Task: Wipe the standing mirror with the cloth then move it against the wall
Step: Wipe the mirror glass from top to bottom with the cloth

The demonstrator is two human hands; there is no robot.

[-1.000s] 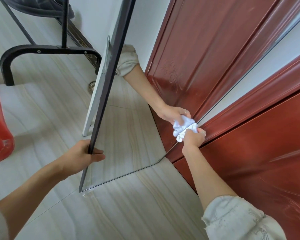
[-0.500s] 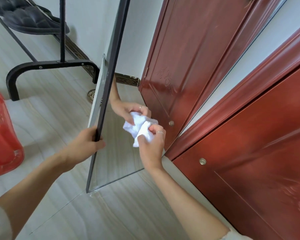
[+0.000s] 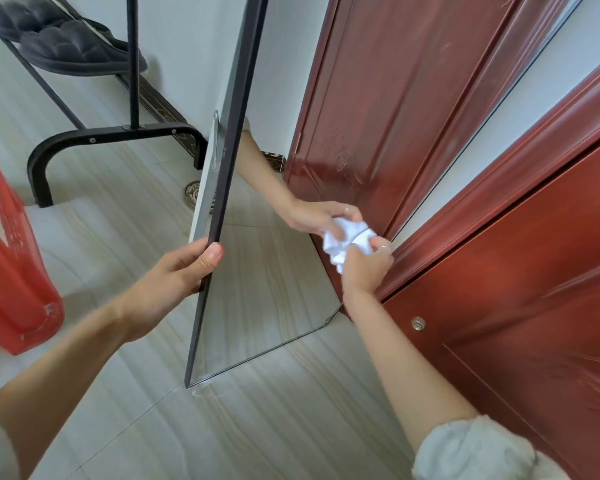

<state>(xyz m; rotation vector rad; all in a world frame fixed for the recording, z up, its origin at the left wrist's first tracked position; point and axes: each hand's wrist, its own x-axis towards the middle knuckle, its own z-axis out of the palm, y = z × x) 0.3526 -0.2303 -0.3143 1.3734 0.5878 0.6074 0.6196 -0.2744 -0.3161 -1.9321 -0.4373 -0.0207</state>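
Two hands are working on a mirror standing on the floor beside a red door.

Nearest, the left hand [image 3: 174,278] is gripping the black left edge of the mirror [image 3: 257,292], fingers curled behind the frame and the thumb lying across its front. The right hand [image 3: 364,268] is clutching a crumpled white cloth [image 3: 347,242], fingers curled round it, and pressing it to the glass near the mirror's right edge, where the hand's reflection is meeting it. The mirror's bottom corner is resting on the pale tiled floor [image 3: 257,427], and its glass is reflecting floor, wall and door [image 3: 516,341]. Further left, a red basket [image 3: 11,271] is sitting on the floor. Beyond it, a black rack [image 3: 118,133] is holding grey slippers [image 3: 66,46] by the white wall [image 3: 194,46].
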